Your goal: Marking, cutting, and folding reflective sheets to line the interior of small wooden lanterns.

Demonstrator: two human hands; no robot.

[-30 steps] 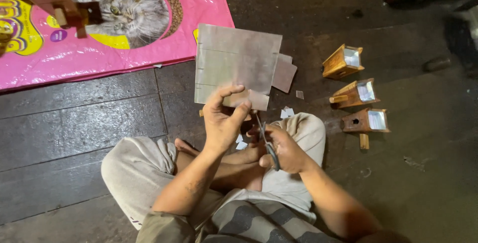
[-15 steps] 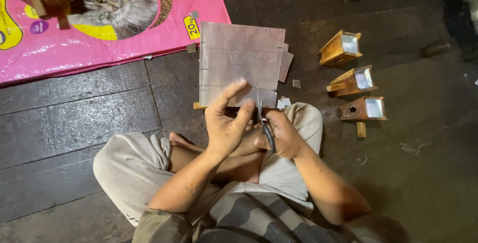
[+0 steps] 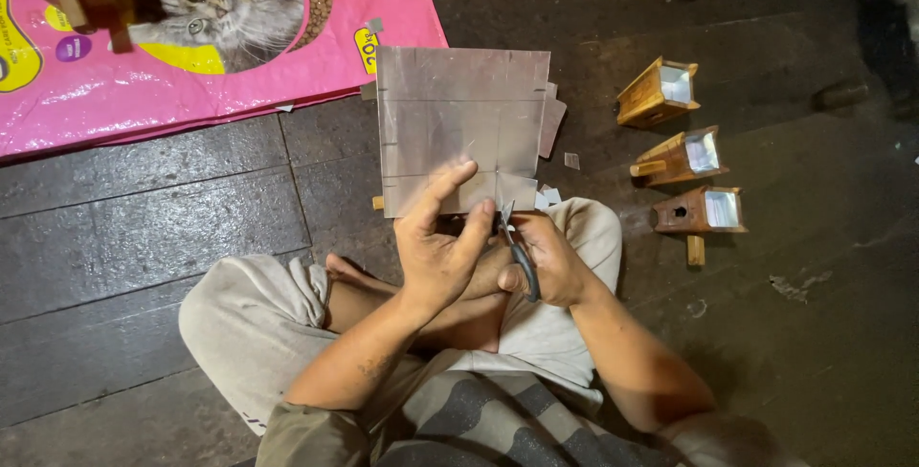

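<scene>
Since a moment ago my left hand [image 3: 442, 247] has slid up so its fingers lie further over the lower edge of the metal sheet [image 3: 462, 127], and the scissors [image 3: 517, 247] have closed in on that same edge. My left grip is clamped on the sheet, thumb beneath and fingers on top, holding it flat above my crossed legs and the dark plank floor [image 3: 144, 237]. My right hand [image 3: 548, 258] is wrapped around the scissors' handles, blades at the sheet's bottom edge. Three small wooden birdhouses [image 3: 682, 153] lie well apart to my right; a pink bag with a cat picture [image 3: 239, 36] lies beyond the sheet.
</scene>
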